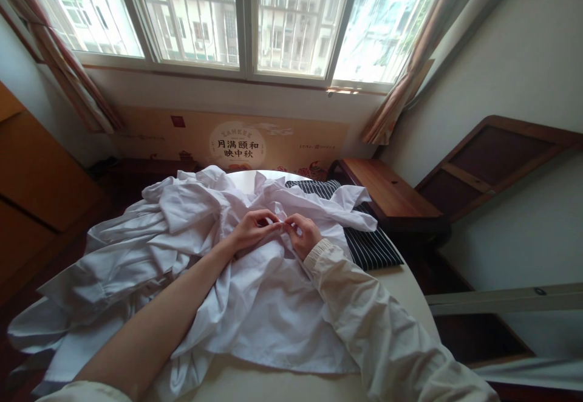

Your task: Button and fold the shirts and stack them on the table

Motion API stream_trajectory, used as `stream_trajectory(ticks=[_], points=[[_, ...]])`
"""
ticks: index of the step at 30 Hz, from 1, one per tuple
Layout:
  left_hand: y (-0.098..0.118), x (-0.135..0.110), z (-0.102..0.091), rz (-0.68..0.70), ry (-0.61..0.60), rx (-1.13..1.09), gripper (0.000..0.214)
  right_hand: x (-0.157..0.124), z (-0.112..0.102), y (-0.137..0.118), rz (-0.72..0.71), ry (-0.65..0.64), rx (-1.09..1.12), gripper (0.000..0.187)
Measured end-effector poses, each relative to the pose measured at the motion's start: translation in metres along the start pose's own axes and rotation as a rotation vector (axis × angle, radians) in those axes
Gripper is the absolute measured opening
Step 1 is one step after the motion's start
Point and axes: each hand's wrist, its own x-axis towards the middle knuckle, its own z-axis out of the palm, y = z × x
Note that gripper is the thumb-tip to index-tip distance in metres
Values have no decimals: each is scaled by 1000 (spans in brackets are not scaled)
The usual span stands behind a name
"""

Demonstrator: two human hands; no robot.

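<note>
A crumpled white shirt point(277, 311) is spread over the round table point(407, 292), with folds heaped to the left and one sleeve reaching right. My left hand point(255, 229) pinches a small part of it near the middle of the table. Close against it, fingertips nearly meeting, my right hand point(302, 234) is pinched on the same spot of fabric. The exact detail between the fingertips is too small to make out. Under the shirt's right side lies a black cloth with white stripes point(378, 253).
Beyond the table, a printed beige banner point(291, 138) runs below the barred window point(291, 25). A wooden side table point(392, 189) stands at the back right, near a leaning framed wooden panel point(496, 159). Orange cabinets point(36, 177) are on the left. Fabric hangs past the table's left edge.
</note>
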Motion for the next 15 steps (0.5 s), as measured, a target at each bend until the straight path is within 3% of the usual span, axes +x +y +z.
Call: stream_trajectory(ticks=[15], points=[[-13,3,-5,-36,-30,-61,36,3,-3,-4,-1,-43,-30,27]])
